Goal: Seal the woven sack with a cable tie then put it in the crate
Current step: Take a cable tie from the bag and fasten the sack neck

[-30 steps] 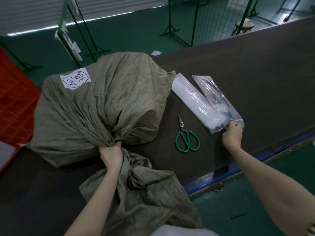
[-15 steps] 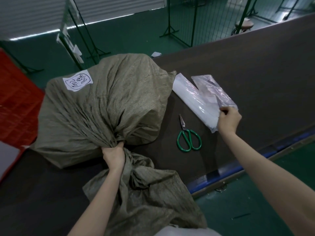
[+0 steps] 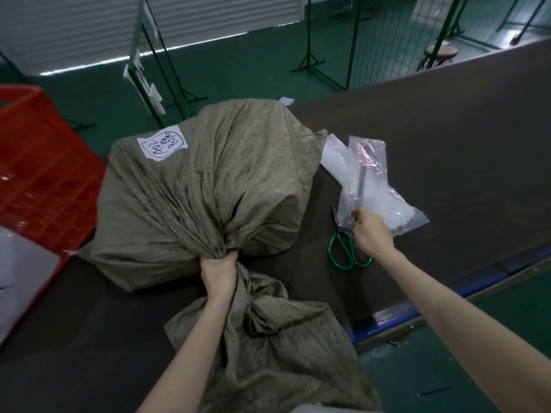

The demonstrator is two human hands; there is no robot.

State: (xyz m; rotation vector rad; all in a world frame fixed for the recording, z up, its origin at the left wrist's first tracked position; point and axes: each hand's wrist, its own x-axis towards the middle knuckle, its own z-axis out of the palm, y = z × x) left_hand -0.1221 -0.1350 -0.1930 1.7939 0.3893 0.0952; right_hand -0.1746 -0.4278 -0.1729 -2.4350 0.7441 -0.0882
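A full olive-green woven sack (image 3: pixel 208 186) with a white handwritten label (image 3: pixel 162 143) lies on the dark table. My left hand (image 3: pixel 219 271) is clenched around its gathered neck, and the loose mouth of the sack (image 3: pixel 283 347) spills toward me. My right hand (image 3: pixel 371 232) pinches a dark cable tie (image 3: pixel 361 186) at the open end of a clear plastic bag (image 3: pixel 368 171), which is lifted off a larger bag of white cable ties (image 3: pixel 399 214). A red plastic crate (image 3: pixel 38 162) stands at the left.
Green-handled scissors (image 3: pixel 347 251) lie on the table just under my right hand. The dark table (image 3: pixel 447 138) has a blue front edge (image 3: pixel 477 281). A white sheet (image 3: pixel 21 278) lies at the far left. Green wire partitions (image 3: pixel 357 40) and a stool (image 3: pixel 440 52) stand on the floor beyond.
My right hand has shifted from the near end of the cable-tie bags and raised the smaller clear bag, gripping a dark tie at its opening. My left hand still holds the sack's neck.
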